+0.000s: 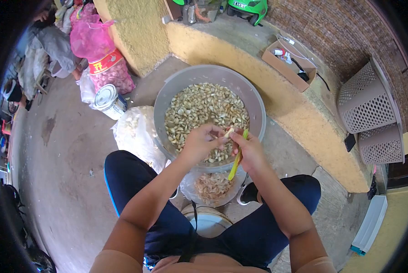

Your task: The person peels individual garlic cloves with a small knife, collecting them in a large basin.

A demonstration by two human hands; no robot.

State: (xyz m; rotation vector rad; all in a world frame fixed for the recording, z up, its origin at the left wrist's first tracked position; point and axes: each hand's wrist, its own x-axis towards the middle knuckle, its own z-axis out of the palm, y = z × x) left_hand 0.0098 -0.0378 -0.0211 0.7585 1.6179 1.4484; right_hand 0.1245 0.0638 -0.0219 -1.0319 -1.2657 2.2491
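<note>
Above a big grey tub (263, 109), my two hands meet over a heap of garlic cloves (204, 107) lying in water. A pale garlic clove (229, 132) is at their fingertips. My left hand (203, 144) pinches it from the left with curled fingers. Thumb and fingers of my right hand (250, 152) close on a slim yellow-green knife (236, 163), its handle slanting down out of the fist; the blade cannot be made out. The right thumb also touches the clove. Below the tub's near rim, a clear bag (188, 184) holds brownish peels (213, 187).
A white plastic bag (138, 132) and a paint can (110, 101) stand left of the tub, with pink net sacks (110, 77) behind. On the right, a yellow ledge (299, 123) carries a cardboard box (288, 66) and grey baskets (367, 102). Another person (54, 43) sits far left.
</note>
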